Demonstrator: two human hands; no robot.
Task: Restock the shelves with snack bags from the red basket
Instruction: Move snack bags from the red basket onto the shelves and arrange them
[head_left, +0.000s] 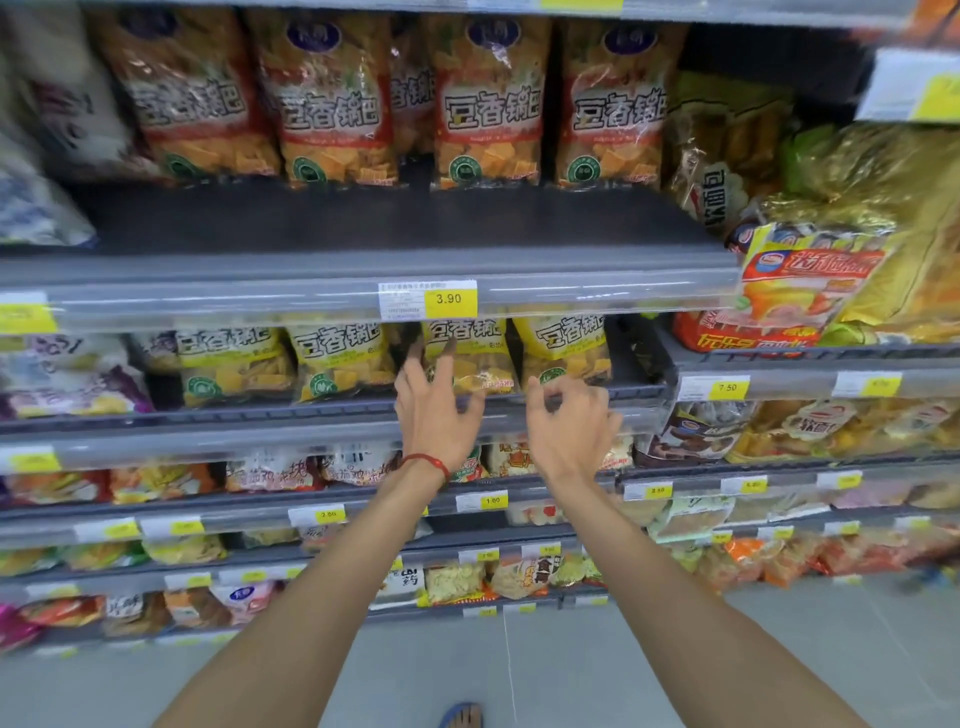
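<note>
1. The yellow snack bags (337, 358): four of them stand upright in a row on the shelf (208, 415) right under the 3.90 price tag (449, 299). They've got big white lettering up top, orange-yellow chunks showing lower down and a round green badge near the bottom.
2. Red-orange bags (488, 104) with the same lettering stand one shelf up, pushed toward the back.
3. Left hand (434, 415), with a red string bracelet (428, 462) on the wrist: fingers spread wide, tips up against the front of the third yellow bag from the left. It's not gripping it.
4. Right hand (571, 421): just beside the left one, in front of the shelf lip below the fourth bag. Fingers are loosely curled, thumb near forefinger, holding nothing.
</note>
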